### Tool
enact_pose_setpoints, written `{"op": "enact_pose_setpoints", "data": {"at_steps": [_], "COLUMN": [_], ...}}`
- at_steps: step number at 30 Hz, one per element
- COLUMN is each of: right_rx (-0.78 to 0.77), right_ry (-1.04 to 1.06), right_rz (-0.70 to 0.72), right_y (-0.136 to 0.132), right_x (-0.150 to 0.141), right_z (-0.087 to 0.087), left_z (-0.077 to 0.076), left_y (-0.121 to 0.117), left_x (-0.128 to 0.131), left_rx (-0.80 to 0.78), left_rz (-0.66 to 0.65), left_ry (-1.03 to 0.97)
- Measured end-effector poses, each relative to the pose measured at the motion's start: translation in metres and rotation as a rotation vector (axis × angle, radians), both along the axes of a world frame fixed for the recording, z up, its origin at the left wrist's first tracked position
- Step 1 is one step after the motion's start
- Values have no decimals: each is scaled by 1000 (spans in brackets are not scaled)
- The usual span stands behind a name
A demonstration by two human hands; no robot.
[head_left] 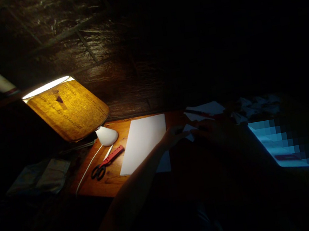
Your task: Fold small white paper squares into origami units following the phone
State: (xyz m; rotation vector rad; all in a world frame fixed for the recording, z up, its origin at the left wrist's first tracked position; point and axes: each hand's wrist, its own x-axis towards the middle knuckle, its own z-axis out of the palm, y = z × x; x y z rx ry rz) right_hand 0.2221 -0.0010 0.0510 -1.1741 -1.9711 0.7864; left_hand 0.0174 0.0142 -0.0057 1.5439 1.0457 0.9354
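A small piece of white paper (189, 132) is held between my two hands over the dark right part of the table. My left hand (173, 135) pinches its left side, with the forearm reaching across a white sheet of paper (144, 142). On the other side, my right hand (208, 130) is in deep shadow, its fingertips closed at the right edge of the piece. Behind the hands lie pale paper pieces (210, 107) with a dark, long object (198, 113) across them that I cannot make out.
A lit lamp with a newspaper-print shade (68, 109) stands on the wooden table (95, 185), its white cord hanging over the edge. Scissors (100, 171) with black handles and a red part lie near its base. A glowing, partly pixelated screen (277, 150) is at right.
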Motion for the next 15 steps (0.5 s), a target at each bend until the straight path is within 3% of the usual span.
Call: {"op": "enact_pose_setpoints", "data": {"at_steps": [8,15], "right_rx": [-9,70], "right_ry": [10,-12], "right_rz": [-9,-55], "right_y": [0,7], "right_x": [-1,5], "right_z": [-1,-18], "left_z": [-2,-7], "left_y": [1,4], "left_x": [1,6], "left_rx": [17,1], "left_rz": [-5,29], "left_ry": [33,18]}}
